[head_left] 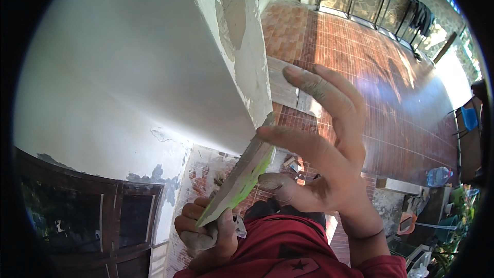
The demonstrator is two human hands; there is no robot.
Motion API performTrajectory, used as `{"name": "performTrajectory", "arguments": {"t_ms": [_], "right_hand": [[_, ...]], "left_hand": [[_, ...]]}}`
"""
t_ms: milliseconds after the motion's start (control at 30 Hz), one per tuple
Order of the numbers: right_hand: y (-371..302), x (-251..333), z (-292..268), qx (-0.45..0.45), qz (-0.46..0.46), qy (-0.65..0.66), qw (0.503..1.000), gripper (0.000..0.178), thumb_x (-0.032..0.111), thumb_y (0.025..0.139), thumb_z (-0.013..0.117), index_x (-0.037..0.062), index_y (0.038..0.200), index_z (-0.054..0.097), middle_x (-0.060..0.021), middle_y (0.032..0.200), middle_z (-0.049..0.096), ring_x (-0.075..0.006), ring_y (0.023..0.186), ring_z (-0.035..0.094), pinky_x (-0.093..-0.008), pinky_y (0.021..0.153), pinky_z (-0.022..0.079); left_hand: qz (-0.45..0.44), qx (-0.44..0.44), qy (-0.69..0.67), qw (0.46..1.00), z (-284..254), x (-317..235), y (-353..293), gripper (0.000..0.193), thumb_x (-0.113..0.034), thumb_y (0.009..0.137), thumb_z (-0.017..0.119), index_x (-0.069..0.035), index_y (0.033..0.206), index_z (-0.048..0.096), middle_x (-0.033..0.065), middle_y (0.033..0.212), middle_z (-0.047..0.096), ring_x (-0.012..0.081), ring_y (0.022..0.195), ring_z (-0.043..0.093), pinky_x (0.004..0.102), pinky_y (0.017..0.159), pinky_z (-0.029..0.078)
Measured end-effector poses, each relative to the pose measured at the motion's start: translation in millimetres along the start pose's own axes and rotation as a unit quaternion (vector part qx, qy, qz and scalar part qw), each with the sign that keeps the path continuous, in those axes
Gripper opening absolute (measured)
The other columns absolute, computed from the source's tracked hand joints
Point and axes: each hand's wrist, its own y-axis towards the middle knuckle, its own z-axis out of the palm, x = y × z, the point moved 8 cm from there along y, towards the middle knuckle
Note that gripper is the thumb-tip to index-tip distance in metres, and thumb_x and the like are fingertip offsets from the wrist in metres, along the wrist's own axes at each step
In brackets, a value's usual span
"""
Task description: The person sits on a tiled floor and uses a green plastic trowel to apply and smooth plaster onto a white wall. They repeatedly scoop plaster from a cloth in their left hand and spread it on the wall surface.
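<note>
My left hand [208,231] is closed round the lower end of a flat board [239,175], which looks like a plastering float. Grey plaster coats the board, and bright green shows along one side; it tilts up and to the right. My right hand [329,139] is to the right of the board, fingers spread and smeared with plaster. Its index fingertip meets the board's upper edge in the picture, but I cannot tell whether they touch. Beyond the board's upper end stands a white wall corner [252,80] with rough, patchy plaster.
A dark-framed window [113,221] is at lower left. Reddish tiles [396,103] cover the floor at right. Along the far side stands a black metal frame [378,5] with dark cloth over it. A water jug [439,176] and a blue chair [469,119] are at right.
</note>
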Motion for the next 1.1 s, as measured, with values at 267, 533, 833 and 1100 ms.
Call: {"name": "performTrajectory", "arguments": {"t_ms": [267,533,833,1100], "right_hand": [[2,13,9,0.056,0.015,0.009,0.998,0.043,0.052,0.077,0.07,0.0151,0.098,0.075,-0.0214,0.133,0.056,-0.0422,0.126,0.046,-0.0511,0.105,0.035],[5,31,20,0.088,0.013,0.025,0.996,0.034,0.053,0.078,0.068,0.0236,0.093,0.076,-0.0153,0.136,0.057,-0.043,0.127,0.044,-0.0592,0.101,0.034],[4,22,22,0.07,0.055,0.256,0.963,0.042,0.047,0.085,0.063,0.0094,0.101,0.075,-0.0249,0.137,0.053,-0.0426,0.13,0.044,-0.0549,0.107,0.033],[-25,-14,31,0.028,0.279,0.553,0.784,0.046,0.037,0.096,0.053,-0.0041,0.106,0.072,-0.0283,0.138,0.05,-0.0391,0.134,0.044,-0.0496,0.11,0.032]], "left_hand": [[-0.055,-0.029,-0.042,0.997,-5,10,-4,0.045,-0.007,0.083,0.074,-0.014,0.095,0.031,0.0044,0.086,0.048,0.0145,0.076,0.054,0.0288,0.066,0.05],[-0.034,-0.062,-0.019,0.997,-16,14,-13,0.046,-0.013,0.082,0.077,-0.013,0.095,0.033,0.0057,0.087,0.049,0.0147,0.077,0.053,0.0292,0.069,0.045],[-0.179,-0.033,-0.069,0.981,-21,38,-26,0.051,-0.009,0.08,0.075,-0.011,0.096,0.027,0.0082,0.091,0.046,0.0189,0.08,0.058,0.0317,0.062,0.055],[-0.126,-0.088,-0.062,0.986,-4,20,-2,0.047,-0.001,0.079,0.068,-0.009,0.1,0.028,0.0122,0.099,0.05,0.0189,0.075,0.059,0.0332,0.066,0.06]]}}
